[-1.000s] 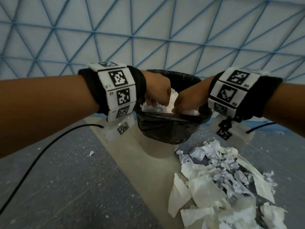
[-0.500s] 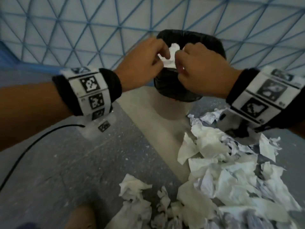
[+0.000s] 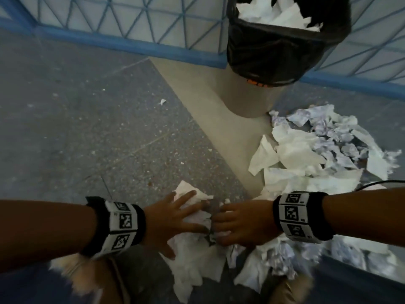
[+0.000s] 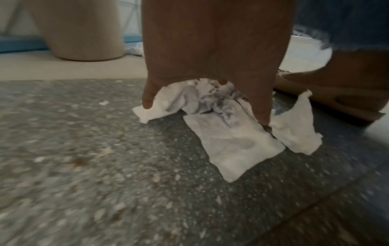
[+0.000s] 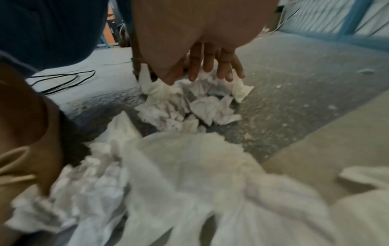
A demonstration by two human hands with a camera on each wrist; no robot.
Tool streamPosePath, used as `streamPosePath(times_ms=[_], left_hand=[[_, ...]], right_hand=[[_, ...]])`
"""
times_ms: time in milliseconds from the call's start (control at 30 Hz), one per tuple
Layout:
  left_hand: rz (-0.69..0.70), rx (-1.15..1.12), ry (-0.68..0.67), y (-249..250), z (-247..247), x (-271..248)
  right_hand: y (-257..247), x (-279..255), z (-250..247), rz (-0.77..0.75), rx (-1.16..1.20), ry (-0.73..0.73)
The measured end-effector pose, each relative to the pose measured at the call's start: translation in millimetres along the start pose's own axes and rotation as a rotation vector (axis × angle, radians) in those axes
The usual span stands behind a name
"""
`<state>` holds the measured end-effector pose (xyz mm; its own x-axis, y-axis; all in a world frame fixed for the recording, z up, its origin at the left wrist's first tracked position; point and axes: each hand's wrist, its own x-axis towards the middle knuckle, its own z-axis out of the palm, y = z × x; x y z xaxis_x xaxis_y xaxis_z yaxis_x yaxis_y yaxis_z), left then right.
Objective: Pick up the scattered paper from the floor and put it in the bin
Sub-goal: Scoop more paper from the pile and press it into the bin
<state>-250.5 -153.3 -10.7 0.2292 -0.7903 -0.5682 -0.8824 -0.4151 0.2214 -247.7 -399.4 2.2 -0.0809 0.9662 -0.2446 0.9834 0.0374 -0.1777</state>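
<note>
White crumpled paper lies on the grey speckled floor, and both of your hands are down on it. Your left hand has its fingers spread wide and nearly straight, palm down, pressing flat on the small clump; the left wrist view shows the thumb and a finger straddling the wad, tips on the sheets, not closed round them. Your right hand meets the same clump from the other side, fingertips near those of the left. Its fingers are bent at the knuckles and rest on the paper; the right wrist view shows the palm over the wad, but whether they have a firm hold cannot be told.

A larger heap of paper lies to your right, beside the foot of the bin and extending back past your right wrist. The bin stands on a beige strip of floor, well apart from your hands. Its black liner is folded over the rim, with white paper piled to the top.

A black cable runs over the heap by your right forearm. Marker bands sit on both wrists.
</note>
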Motion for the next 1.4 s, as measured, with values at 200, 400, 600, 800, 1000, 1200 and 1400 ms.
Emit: streamPosePath(times_ms=[200,400,600,800,1000,1200,1400], left_hand=[[0.018,0.053,-0.002,3.8,0.7,18.2],[-0.067,-0.209,0.131,-13.3,-9.4,34.1],[-0.200,-0.618,0.375,-38.9,-35.1,15.7],[-0.231,-0.697,0.698,-65.8,-88.1,-2.3],[-0.209,-0.791,1.078,-81.5,-188.7,-15.4],[-0.092,-0.786,1.433,-106.3,-313.7,22.6],[-0.293,-0.811,1.347,-119.0,-372.5,85.2]], right_hand=[[-14.4,-6.5,27.1,-0.018,-0.057,-0.097],[-15.0,0.2,32.3,0.049,-0.018,-0.233],[7.3,0.9,24.1,0.053,0.171,-0.032],[43.2,-13.5,-29.5,0.422,0.331,0.444],[79.8,-59.6,-131.1,0.742,0.218,0.965],[151.6,-116.8,-207.4,0.932,0.293,1.590],[208.6,-128.4,-207.0,1.228,0.617,1.791]])
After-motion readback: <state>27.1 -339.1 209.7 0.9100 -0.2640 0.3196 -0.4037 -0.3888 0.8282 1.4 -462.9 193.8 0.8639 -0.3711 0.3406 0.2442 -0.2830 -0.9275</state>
